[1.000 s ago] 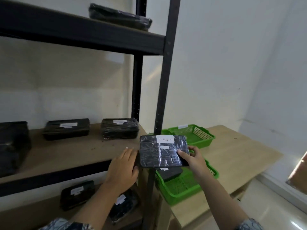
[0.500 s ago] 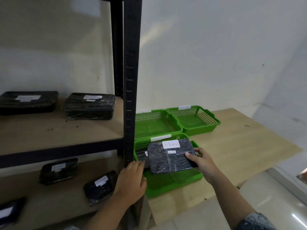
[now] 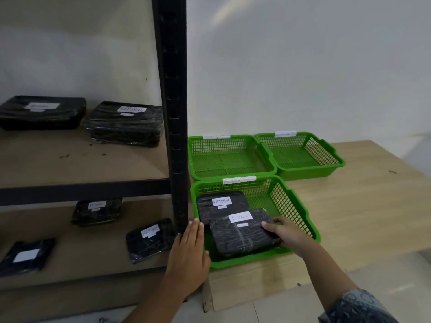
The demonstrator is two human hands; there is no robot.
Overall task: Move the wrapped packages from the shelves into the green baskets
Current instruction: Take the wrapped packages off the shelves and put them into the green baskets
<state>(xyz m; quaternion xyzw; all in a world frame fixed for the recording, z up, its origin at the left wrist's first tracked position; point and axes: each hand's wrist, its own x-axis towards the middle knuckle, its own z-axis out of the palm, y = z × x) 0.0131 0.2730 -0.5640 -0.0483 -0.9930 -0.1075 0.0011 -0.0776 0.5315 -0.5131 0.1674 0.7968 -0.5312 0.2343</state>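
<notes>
My right hand (image 3: 283, 234) grips the right end of a black wrapped package (image 3: 240, 234) with a white label, low inside the nearest green basket (image 3: 293, 206). That package partly overlaps another black package (image 3: 219, 205) labelled RETURN lying in the same basket. My left hand (image 3: 189, 255) is flat with straight fingers beside the basket's left rim, at the foot of the black shelf post (image 3: 173, 113). More wrapped packages lie on the shelves: two on the upper board (image 3: 42, 111) (image 3: 123, 122) and three on the lower board (image 3: 96, 212) (image 3: 149, 238) (image 3: 25, 256).
Two more green baskets (image 3: 231, 157) (image 3: 300, 155) stand behind the near one on a light wooden table (image 3: 361, 206), close to the white wall. The table's front edge runs just below the near basket. Tiled floor shows at the bottom right.
My right hand has lowered the package from above the basket down into it, over the RETURN package. My left hand left the package and dropped beside the shelf post. The view tilted down.
</notes>
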